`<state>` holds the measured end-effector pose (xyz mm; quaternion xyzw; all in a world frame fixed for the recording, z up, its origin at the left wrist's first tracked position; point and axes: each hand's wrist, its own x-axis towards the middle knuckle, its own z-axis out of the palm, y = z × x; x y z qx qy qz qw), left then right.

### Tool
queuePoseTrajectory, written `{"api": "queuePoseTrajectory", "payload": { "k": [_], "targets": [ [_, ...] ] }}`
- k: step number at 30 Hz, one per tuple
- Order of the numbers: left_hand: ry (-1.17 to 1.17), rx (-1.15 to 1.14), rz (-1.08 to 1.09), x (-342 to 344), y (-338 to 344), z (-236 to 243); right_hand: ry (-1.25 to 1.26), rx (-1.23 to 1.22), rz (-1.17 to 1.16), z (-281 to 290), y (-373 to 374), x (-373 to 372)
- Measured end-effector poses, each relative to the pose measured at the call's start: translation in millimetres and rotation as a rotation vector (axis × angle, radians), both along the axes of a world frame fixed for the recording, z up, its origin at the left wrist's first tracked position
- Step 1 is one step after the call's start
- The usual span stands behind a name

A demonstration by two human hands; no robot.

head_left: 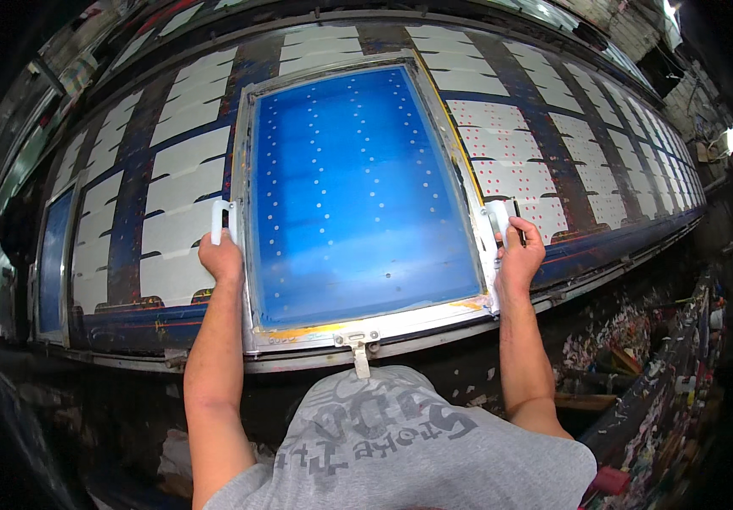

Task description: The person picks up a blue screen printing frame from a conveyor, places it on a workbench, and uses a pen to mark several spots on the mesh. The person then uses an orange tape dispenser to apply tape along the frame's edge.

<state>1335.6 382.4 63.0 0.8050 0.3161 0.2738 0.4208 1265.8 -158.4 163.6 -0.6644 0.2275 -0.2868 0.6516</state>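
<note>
A screen printing frame (426,321) with a blue mesh (349,187) lies across the long table in front of me. Columns of small pale dots run down the mesh. My left hand (221,257) is closed around the white handle (217,223) on the frame's left side. On the other side, my right hand (522,259) wraps the right white handle (497,219), its thumb and index finger near the top. A metal clip (359,348) sits at the middle of the near rail, close to my shirt. The mesh covers whatever lies beneath it.
White cut panels (183,183) lie in rows along the table. Right of the frame, panels (502,157) carry red dots. Another blue screen (56,263) stands at the far left. A rail (604,276) edges the table; scraps (621,340) litter the lower right.
</note>
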Motion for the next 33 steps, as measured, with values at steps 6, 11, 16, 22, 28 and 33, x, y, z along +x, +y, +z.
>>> {"api": "queuePoseTrajectory", "payload": {
  "k": [6, 11, 16, 22, 28, 33],
  "targets": [
    [-0.139, 0.029, -0.024, 8.2, 3.1, 22.5, -0.060, 0.014, 0.005, -0.3, -3.5, 4.1],
    [-0.144, -0.027, -0.043, 4.8, 6.0, 61.3, -0.104, 0.074, -0.006, -2.0, -6.2, 6.0],
    [-0.221, -0.351, -0.239, -9.2, 18.3, 118.0, -0.227, 0.123, -0.011, -3.1, -6.2, 14.6],
    [-0.277, -0.482, -0.299, -30.1, 53.3, 191.6, -0.313, 0.272, 0.052, 2.6, 19.5, 28.7],
    [-0.279, -0.175, -0.145, -30.3, 137.2, 277.4, -0.273, 0.360, 0.106, 11.6, 133.0, 24.0],
    [-0.267, 0.026, -0.061, -39.2, 194.6, 298.4, -0.308, 0.415, 0.110, 0.1, 213.7, 14.2]
  ]
}}
